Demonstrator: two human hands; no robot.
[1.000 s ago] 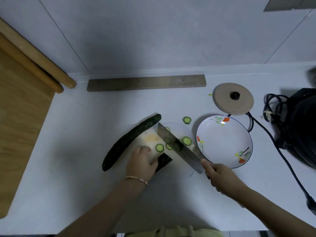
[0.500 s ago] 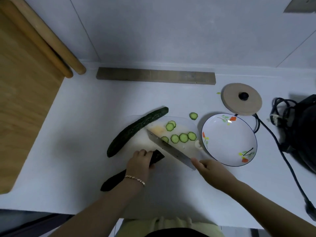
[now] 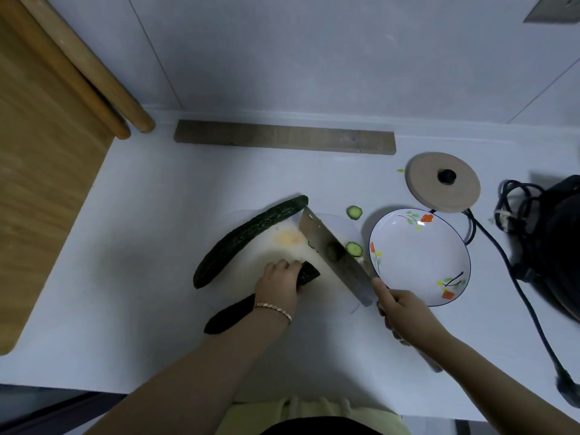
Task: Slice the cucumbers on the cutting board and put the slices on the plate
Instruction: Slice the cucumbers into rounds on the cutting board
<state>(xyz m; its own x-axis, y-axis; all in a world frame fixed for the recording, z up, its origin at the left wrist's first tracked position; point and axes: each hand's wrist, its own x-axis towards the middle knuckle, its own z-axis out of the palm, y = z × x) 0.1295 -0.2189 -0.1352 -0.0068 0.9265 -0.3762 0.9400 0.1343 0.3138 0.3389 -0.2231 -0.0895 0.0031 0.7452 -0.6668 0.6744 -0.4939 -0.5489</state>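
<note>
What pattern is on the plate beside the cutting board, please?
The plate is white with a dark rim line and small orange-red flowers with green leaves; head view.

A grey wooden strip (image 3: 284,138) lies along the wall on the white tabletop (image 3: 141,230). Right of it sits a round tan lid (image 3: 443,193), near a black appliance (image 3: 561,240)

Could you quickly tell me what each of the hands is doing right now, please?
Left hand: grips the half-cut cucumber.
Right hand: grips the knife.
</note>
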